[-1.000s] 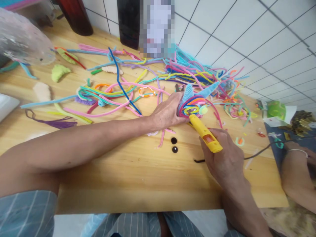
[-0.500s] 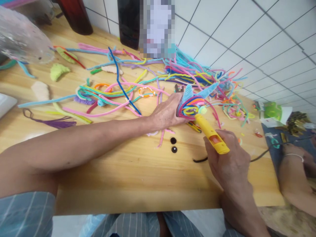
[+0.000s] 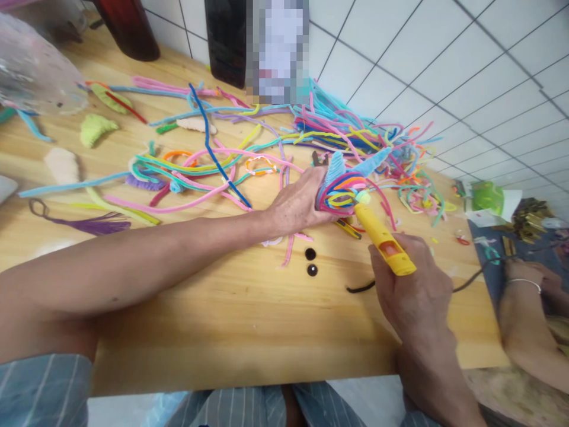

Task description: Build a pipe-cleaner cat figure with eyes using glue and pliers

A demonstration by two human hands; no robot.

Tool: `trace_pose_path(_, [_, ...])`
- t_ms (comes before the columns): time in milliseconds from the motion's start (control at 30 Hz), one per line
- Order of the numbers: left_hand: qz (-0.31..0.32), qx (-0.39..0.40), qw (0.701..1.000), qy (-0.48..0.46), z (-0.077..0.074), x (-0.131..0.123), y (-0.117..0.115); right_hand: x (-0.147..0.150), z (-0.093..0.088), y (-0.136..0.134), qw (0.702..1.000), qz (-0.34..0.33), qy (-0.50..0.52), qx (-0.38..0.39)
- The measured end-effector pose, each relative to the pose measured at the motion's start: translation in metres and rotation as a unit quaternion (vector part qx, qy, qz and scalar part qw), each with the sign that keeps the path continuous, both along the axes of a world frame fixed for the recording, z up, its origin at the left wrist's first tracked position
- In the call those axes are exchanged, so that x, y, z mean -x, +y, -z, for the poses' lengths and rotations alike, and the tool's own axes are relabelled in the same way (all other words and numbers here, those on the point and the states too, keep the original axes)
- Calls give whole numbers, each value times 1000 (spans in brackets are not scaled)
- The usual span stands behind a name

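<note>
Tbl [image 3: 222, 320], L hand [image 3: 297, 200] w/ craft [image 3: 344, 188]; R hand [image 3: 418, 290] w/ tool [image 3: 377, 230]

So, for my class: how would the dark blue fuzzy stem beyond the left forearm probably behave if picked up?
The dark blue stem would probably hold its shape, since it keeps a distinct bend. It looks likely to be light, being long and thin. It might catch its neighbours, as it crosses pink stems.

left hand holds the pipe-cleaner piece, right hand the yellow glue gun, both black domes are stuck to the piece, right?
No: the black domes lie on the wooden table, apart from the pipe-cleaner piece, as the head view shows. The left hand holds that piece, the right hand the glue gun.
</note>
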State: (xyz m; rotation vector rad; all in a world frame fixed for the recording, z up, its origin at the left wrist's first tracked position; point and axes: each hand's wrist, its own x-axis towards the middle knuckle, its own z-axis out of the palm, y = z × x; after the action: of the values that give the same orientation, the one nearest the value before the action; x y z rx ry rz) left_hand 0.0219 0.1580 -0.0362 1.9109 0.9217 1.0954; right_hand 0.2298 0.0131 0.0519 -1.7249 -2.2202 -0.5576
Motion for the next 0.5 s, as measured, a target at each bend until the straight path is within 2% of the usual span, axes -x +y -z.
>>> trace_pose_path(500, [5,12,1000,12,-3,0,0,-3,4,1,1000,5,15,4])
